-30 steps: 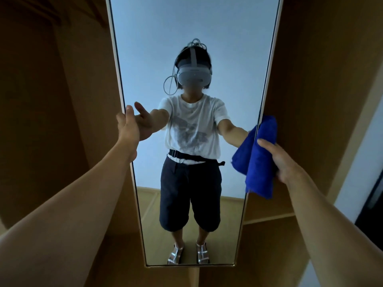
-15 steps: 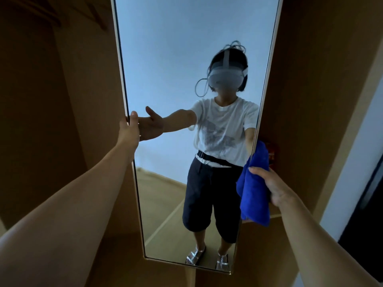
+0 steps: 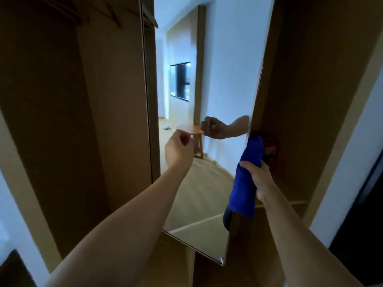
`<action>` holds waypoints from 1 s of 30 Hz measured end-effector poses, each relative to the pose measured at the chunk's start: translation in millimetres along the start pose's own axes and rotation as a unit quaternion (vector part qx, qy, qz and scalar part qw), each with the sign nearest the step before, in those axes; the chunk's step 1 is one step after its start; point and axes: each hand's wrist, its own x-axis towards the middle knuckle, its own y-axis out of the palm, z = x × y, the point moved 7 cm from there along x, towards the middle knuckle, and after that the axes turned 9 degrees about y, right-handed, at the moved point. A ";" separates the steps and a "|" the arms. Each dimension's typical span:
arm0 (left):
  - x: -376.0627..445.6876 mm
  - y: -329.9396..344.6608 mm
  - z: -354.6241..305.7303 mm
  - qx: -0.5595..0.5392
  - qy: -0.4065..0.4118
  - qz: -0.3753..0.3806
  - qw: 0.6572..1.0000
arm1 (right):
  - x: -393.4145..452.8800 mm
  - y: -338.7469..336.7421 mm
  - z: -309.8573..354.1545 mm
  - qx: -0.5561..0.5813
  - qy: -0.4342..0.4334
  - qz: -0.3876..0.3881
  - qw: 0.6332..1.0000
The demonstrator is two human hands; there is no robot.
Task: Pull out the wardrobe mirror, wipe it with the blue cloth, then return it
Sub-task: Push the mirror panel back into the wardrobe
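Two hands: both bare arms reach forward from the bottom of the view toward a tall mirror (image 3: 207, 90) set inside a wooden wardrobe (image 3: 93, 121).
Left hand (image 3: 179, 150): raised in front of the glass, a little toward 9 o'clock from the centre; fingers curled inward into a loose fist, gripping nothing and not touching the mirror's edge.
Right hand (image 3: 257, 176): toward 4 o'clock from the centre; fingers and thumb wrapped around the blue cloth (image 3: 246, 183).
Blue cloth: bunched lengthwise, its top touching the mirror's right edge, its lower end hanging below the hand.
Mirror: angled, reflecting a room with a wooden stool (image 3: 191, 133) and the clenched left fist.
Red object (image 3: 270, 151): just behind the cloth, too dim to identify.
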 end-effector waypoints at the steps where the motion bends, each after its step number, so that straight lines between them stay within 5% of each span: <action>1: -9.4 8.4 -5.1 -0.001 0.006 0.019 1.000 | -3.3 1.9 -0.8 0.004 0.000 -0.004 1.000; 13: -70.7 45.7 -59.1 -0.027 0.063 0.188 0.980 | -53.7 30.3 -13.9 -0.018 -0.033 0.062 0.997; 21: -60.1 9.4 -44.2 -0.049 0.031 0.135 0.989 | -76.7 59.5 -56.4 -0.036 0.004 0.097 0.995; 30: -41.8 -14.2 -29.7 -0.039 0.014 0.186 0.982 | -77.3 118.0 37.2 0.010 -0.042 0.194 0.980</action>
